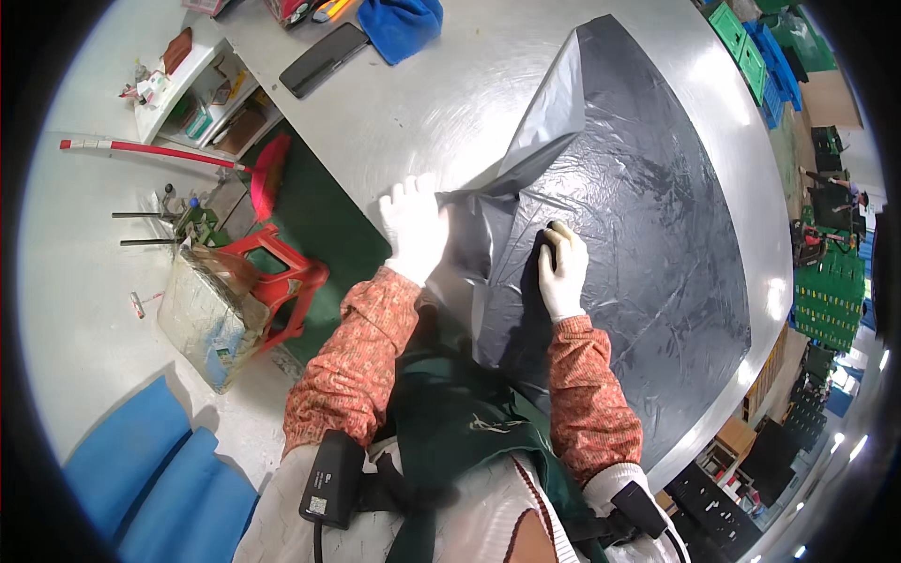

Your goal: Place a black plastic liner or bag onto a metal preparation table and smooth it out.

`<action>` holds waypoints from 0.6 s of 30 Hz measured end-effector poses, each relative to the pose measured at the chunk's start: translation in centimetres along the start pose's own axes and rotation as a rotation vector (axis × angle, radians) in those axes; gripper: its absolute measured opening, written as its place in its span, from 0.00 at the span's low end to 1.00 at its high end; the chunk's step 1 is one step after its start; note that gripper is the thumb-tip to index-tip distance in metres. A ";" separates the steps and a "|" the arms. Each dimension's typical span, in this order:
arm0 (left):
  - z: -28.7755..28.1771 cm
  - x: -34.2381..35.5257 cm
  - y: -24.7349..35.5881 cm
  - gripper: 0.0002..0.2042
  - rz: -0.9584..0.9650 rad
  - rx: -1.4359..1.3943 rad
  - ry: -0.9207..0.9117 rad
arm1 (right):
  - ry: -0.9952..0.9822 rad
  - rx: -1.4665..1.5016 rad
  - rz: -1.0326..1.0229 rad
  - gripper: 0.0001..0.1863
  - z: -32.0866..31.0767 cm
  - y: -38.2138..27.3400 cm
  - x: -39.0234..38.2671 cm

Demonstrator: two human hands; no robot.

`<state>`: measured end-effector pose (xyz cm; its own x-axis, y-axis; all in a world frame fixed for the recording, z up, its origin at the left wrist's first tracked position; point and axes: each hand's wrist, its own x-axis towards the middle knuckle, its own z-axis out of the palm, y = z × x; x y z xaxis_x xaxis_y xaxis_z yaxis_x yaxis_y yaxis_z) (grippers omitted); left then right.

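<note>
Bare silver metal tabletop (pixel 404 131) lies beyond your hands. The glossy dark-grey plastic sheet (pixel 648 253) lies lengthwise away from you, corner pointing outward. White-gloved left hand (pixel 414 227) loosely spread, right hand (pixel 564 267) bent on the sheet; grips unclear.

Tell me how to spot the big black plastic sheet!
Find the wide, shiny grey table. Spread across its right side, beneath the person's right hand, is the wrinkled black plastic sheet. Unlike the small, bright blue cloth and flat, dark rectangular phone farther up, it is huge, crinkly and glossy.
</note>
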<state>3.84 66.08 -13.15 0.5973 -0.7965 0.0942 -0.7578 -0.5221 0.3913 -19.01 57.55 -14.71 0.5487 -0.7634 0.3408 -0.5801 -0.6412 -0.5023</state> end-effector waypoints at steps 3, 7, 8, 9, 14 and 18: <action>-0.3 -0.6 -1.4 0.27 -0.064 -0.041 0.061 | -0.132 -0.106 -0.065 0.22 -0.4 -0.2 -1.5; 0.3 -3.9 -1.9 0.40 0.032 0.074 0.025 | -0.152 -0.143 -0.047 0.22 -0.6 -0.4 -1.5; 0.4 -4.1 -1.3 0.43 0.057 0.159 -0.026 | -0.153 -0.147 -0.046 0.22 -0.7 -0.6 -1.4; 0.9 -3.3 -1.1 0.47 0.049 0.236 -0.028 | -0.153 -0.146 -0.044 0.22 -0.6 -0.6 -1.3; 0.1 3.3 -2.7 0.48 -0.047 0.290 -0.045 | -0.143 -0.150 -0.068 0.22 -0.2 -0.7 -1.7; 0.2 0.9 -3.3 0.36 0.102 0.121 0.222 | -0.122 -0.115 -0.066 0.21 -0.9 -0.4 -1.4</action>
<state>6.82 67.03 -14.59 0.5493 -0.7673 0.3310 -0.8348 -0.4862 0.2582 -20.12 58.78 -14.24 0.6531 -0.7084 0.2676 -0.6013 -0.6999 -0.3854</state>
